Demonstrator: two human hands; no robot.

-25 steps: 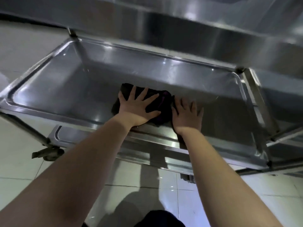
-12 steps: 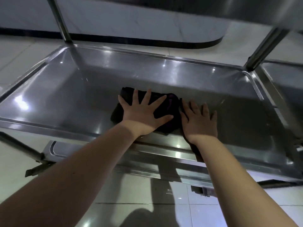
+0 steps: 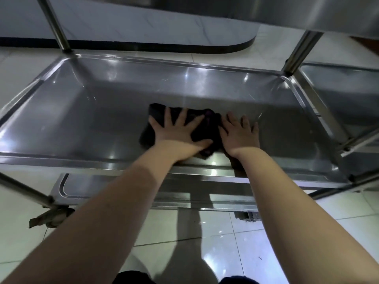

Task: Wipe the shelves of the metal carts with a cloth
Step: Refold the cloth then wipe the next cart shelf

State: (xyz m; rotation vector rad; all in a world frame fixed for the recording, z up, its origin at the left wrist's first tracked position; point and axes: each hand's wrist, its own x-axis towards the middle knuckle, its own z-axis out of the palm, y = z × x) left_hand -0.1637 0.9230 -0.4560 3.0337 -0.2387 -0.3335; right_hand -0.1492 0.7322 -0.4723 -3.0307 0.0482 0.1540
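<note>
A dark cloth lies flat on the middle shelf of a stainless steel cart, near its front rim. My left hand presses down on the cloth with fingers spread wide. My right hand lies flat beside it, fingers straight, over the cloth's right edge. Most of the cloth is covered by the two hands. The shelf is a shallow tray with a raised rim all round.
The cart's upper shelf overhangs at the top. Upright posts stand at the back left and back right. A lower shelf shows under the front rim, a caster at the left. A second cart adjoins on the right. Tiled floor below.
Both hands and the cloth slid a little to the right along the shelf. My view dropped beneath the upper shelf, so the back posts and far floor now show.
</note>
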